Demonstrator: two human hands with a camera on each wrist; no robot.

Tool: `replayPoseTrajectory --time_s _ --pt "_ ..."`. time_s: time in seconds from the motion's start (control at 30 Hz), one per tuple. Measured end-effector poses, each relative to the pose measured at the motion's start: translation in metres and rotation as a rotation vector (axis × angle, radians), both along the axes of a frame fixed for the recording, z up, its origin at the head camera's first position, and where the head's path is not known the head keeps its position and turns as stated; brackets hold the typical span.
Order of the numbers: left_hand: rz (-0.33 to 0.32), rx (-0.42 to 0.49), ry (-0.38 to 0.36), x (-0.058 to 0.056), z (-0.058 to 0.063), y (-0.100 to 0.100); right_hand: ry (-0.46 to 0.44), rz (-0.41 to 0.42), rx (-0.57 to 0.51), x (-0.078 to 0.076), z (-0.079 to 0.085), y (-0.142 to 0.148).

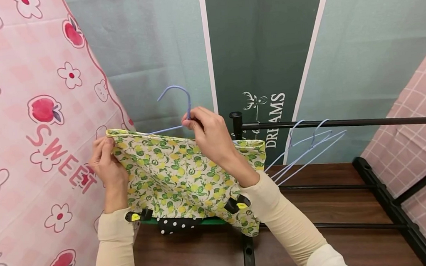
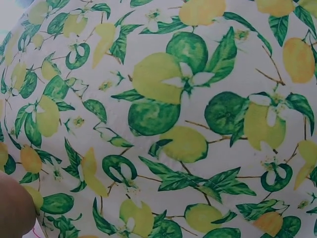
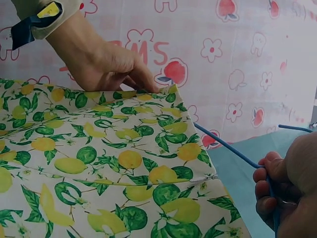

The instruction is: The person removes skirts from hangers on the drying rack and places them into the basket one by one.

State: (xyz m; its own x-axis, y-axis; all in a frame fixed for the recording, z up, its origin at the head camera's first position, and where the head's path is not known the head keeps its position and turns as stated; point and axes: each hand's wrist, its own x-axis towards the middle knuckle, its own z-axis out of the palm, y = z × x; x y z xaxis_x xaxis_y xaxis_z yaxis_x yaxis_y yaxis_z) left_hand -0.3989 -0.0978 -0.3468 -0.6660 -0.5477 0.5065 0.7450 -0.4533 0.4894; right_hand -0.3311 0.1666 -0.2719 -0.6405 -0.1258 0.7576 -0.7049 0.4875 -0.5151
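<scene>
A lemon-print cloth garment (image 1: 178, 173) hangs spread between the two hands, its hemmed upper edge running across the head view. My left hand (image 1: 108, 164) pinches the upper left corner of this garment. At the base of its hook, a blue-violet wire hanger (image 1: 173, 87) is gripped by my right hand (image 1: 213, 137). The hanger's shoulder wire (image 3: 228, 145) passes in at the garment's edge in the right wrist view, and its lower part is hidden by the cloth. Lemon-print fabric (image 2: 163, 119) fills most of the left wrist view, with a fingertip (image 2: 15, 206) at lower left.
To the right stands a black clothes rack with a top rail (image 1: 347, 123); a few wire hangers (image 1: 313, 145) hang from it. Below the garment shows a black polka-dot cloth (image 1: 177, 224) by a green edge. A pink printed curtain (image 1: 54, 149) borders the left side.
</scene>
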Motion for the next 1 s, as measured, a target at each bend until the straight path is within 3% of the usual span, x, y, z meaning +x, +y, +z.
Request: replayPoseTrajectory --time_s 0.2,1.0 --pt "0.017 -0.037 -0.026 -0.0020 -0.0024 -0.0012 0.015 0.000 -0.014 0.0003 -0.0011 0.0007" --pt "-0.033 -0.011 -0.032 -0.0072 -0.0054 -0.0031 0.062 -0.005 -0.049 0.0017 -0.0015 0.0023"
